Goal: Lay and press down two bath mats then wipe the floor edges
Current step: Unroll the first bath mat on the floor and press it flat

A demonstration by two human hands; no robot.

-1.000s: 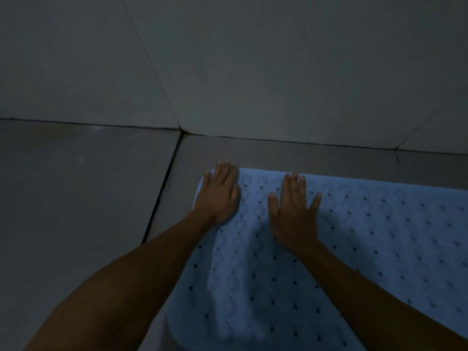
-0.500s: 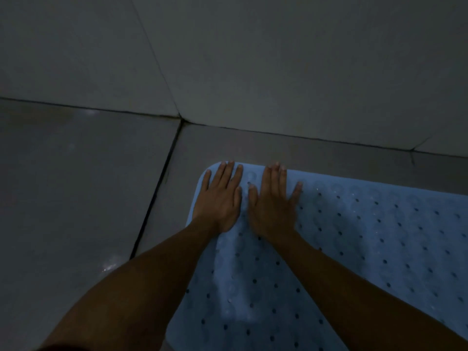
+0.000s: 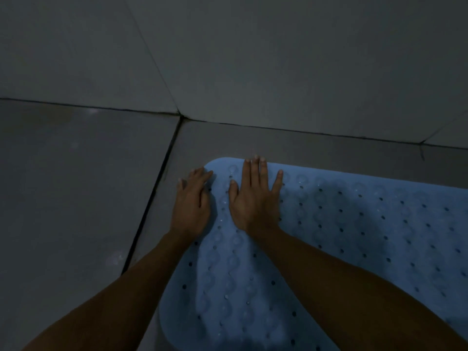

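Tiled floor [image 3: 76, 198], dim and grey, across the frame; dark grout line running from 7 toward 12 o'clock, meeting the wall [image 3: 253, 59] base near centre.

Blue bath mat [image 3: 354, 236], perforated and dimpled, flat on the floor from centre out to 3 and 5 o'clock; rounded corner at about 12 o'clock of the hands, near the wall base, not touching it.

Right hand [image 3: 254, 198]: released, fingers straight and slightly spread, palm down on the mat just inside its far corner, fingertips at the far edge.

Left hand [image 3: 193, 201]: released, fingers straight, palm down at the mat's left edge, at 9 o'clock of the right hand; fingers overhanging onto the bare floor. Hands just beside each other, not touching.

Progress, as judged: first mat laid; pressing in hand at this corner. Mat surface toward 3 o'clock apparently flat; whether fully seated cannot be told. No second mat in view, no cloth in view. Remaining: rest of this mat's edges, second mat laid and pressed, floor edges wiped. Early in the task.
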